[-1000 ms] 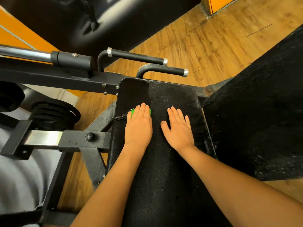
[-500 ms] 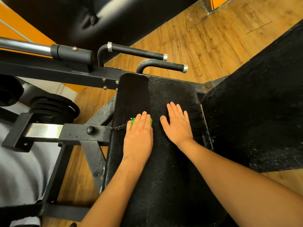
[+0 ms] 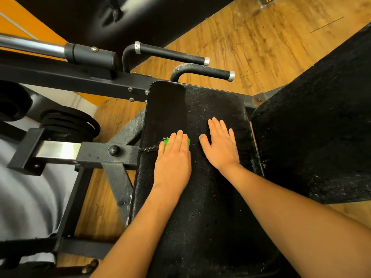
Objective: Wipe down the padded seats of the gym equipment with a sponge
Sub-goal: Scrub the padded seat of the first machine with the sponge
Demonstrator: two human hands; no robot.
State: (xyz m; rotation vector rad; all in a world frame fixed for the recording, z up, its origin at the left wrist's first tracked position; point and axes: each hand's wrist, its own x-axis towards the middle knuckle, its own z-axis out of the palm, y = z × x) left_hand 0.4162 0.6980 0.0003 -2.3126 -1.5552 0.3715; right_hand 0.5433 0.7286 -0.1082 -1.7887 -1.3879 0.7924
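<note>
The left grip (image 3: 173, 157) lies flat on the green sponge (image 3: 166, 144), fingers straight and close together, pressing it onto the seat pad (image 3: 200, 217) near the pad's left edge; nothing is curled round the sponge, so it is held by downward pressure alone. The right grip (image 3: 221, 145) is likewise flat and spread, holding nothing, resting on the speckled middle of the pad just beside the left. A darker, clean-looking strip (image 3: 166, 109) runs from the sponge to the far end of the pad, while the rest of the surface appears dusty. Most of the sponge is hidden under the palm, so its size and seating cannot be judged with certainty. Probable faults from here: the sponge may slide out from under the flat palm if pressure drops during a stroke; it may snag on the frayed strap (image 3: 148, 149) at the pad's left edge or run off onto the steel frame (image 3: 96, 153); adjacent passes may fail to overlap and leave an unwiped band; and the bracing right grip may carry grit back onto cleaned areas.
</note>
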